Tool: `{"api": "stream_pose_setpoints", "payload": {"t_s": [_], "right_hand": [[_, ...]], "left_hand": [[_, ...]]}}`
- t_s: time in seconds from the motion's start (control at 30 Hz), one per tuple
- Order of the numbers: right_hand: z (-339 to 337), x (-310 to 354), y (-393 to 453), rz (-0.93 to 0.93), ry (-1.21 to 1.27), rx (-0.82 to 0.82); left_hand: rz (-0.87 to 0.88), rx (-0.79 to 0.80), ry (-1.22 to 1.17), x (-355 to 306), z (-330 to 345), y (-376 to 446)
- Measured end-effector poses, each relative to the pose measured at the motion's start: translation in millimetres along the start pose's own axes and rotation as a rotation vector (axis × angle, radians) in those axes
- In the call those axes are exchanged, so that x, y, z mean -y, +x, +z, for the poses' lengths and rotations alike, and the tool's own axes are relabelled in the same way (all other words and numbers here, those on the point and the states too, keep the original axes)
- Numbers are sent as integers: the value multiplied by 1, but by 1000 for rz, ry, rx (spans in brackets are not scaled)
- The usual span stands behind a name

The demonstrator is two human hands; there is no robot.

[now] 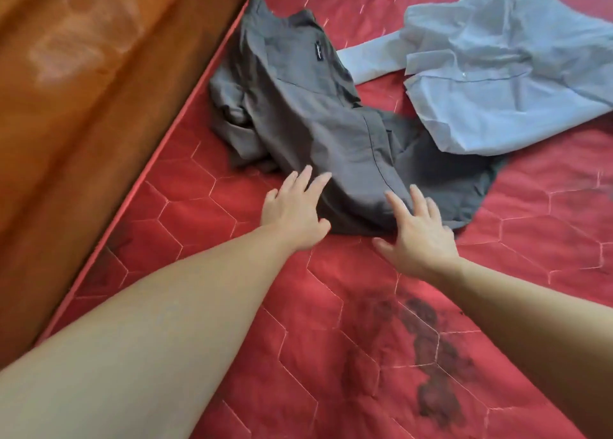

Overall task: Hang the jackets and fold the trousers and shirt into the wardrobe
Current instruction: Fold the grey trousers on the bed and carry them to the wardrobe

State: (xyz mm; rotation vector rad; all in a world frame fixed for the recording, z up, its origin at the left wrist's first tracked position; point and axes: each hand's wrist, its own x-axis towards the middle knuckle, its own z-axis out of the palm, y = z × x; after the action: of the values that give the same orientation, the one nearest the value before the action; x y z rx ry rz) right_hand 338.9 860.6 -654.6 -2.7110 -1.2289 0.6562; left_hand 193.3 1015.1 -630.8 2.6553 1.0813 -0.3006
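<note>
A crumpled dark grey garment [308,116] lies on the red quilted mattress [331,322], with a small black label near its far end. My left hand [295,209] reaches to its near left edge, fingers straight and touching the cloth. At the near right edge my right hand [418,236] lies with spread fingers on the fabric. A light blue shirt [491,73] lies spread and wrinkled at the far right, one sleeve stretched toward the grey garment and its hem overlapping it.
A glossy brown wooden bed frame [83,90] runs along the mattress's left side. Dark stains [428,349] mark the mattress near the front right. No wardrobe or hangers are in view.
</note>
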Motion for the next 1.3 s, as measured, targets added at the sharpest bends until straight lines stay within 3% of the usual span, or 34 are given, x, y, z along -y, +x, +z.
{"api": "stream_pose_setpoints", "payload": {"t_s": [0.1, 0.17, 0.37, 0.53, 0.7, 0.83, 0.93, 1.07, 1.13, 1.2, 1.23, 1.3], "right_hand": [[18, 3, 44, 109, 134, 76], [39, 5, 56, 171, 85, 76], [50, 8, 64, 203, 127, -24], [21, -9, 53, 85, 216, -97], [46, -29, -30, 155, 509, -156], [81, -56, -124, 278, 631, -87], [85, -96, -183, 397, 621, -5], [56, -163, -238, 494, 411, -7], [36, -204, -254, 556, 312, -79], [18, -254, -259, 610, 194, -154], [10, -281, -258, 630, 146, -182], [-2, -336, -255, 664, 99, -168]], "left_hand": [[29, 113, 9, -3, 15, 54], [8, 205, 8, 0, 38, 68], [26, -21, 7, 2, 61, 64], [-63, -28, -62, -16, 48, 48], [-43, -50, -121, -54, 79, -26], [-60, 176, -202, -86, 124, -128], [-166, 430, -464, -119, 133, -196], [12, 601, -679, -166, 123, -239], [195, 454, -472, -178, 120, -243], [310, 178, -110, -177, 123, -241], [290, 94, 26, -173, 124, -238], [92, 96, 175, -161, 124, -231]]}}
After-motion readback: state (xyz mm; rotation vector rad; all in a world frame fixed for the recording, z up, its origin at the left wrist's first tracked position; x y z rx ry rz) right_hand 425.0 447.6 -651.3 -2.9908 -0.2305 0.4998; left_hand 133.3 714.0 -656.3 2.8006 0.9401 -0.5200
